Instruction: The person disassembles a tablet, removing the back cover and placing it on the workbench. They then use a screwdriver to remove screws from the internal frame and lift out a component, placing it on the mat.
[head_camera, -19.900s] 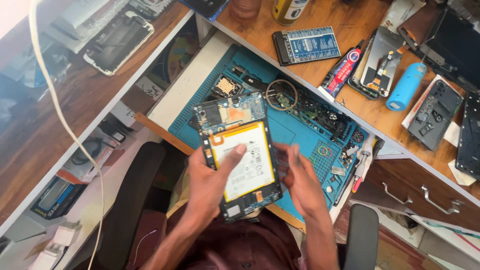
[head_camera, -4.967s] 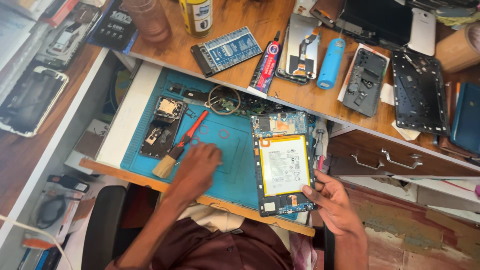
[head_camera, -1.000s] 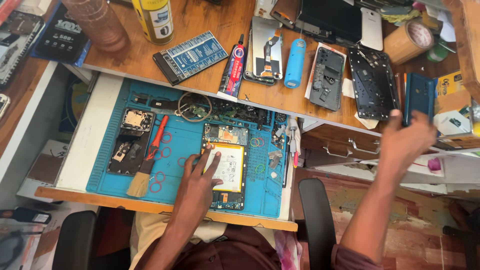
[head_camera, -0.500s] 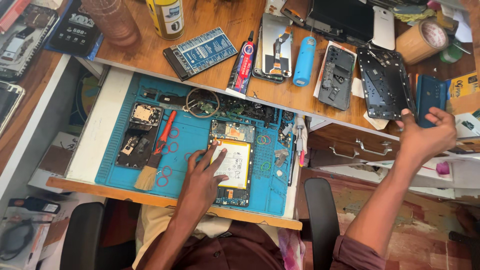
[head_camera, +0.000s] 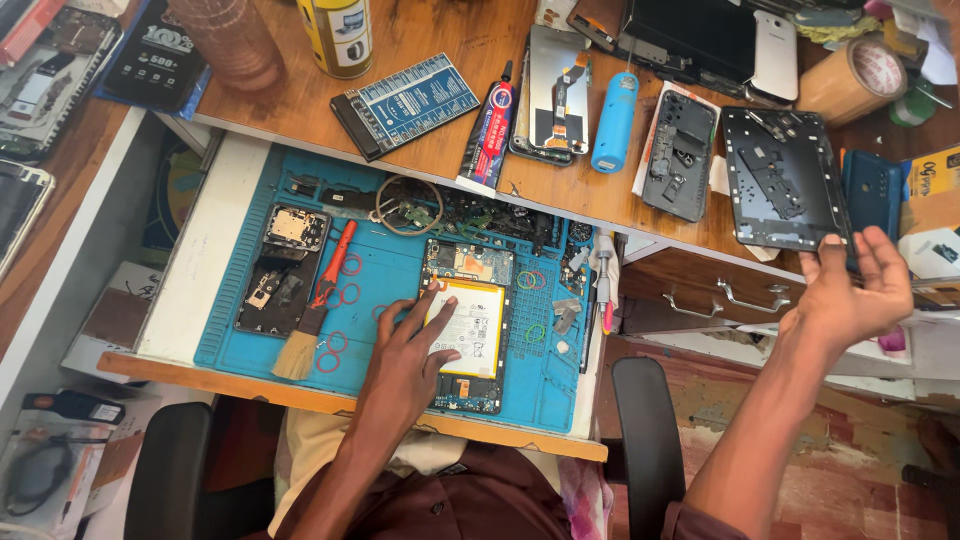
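The opened black phone with its white battery (head_camera: 466, 335) lies lengthwise up-frame at lower centre; the left hand (head_camera: 408, 352) presses it flat, grip released. The right hand (head_camera: 848, 292), palm open, fingertips touching the dark back cover (head_camera: 775, 180) at right.

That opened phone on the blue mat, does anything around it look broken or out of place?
The opened phone with the white battery lies backless under the left hand. Small red rings lie scattered loose on the blue work mat. The dark phone frame juts over the wooden shelf's edge, at the right hand.
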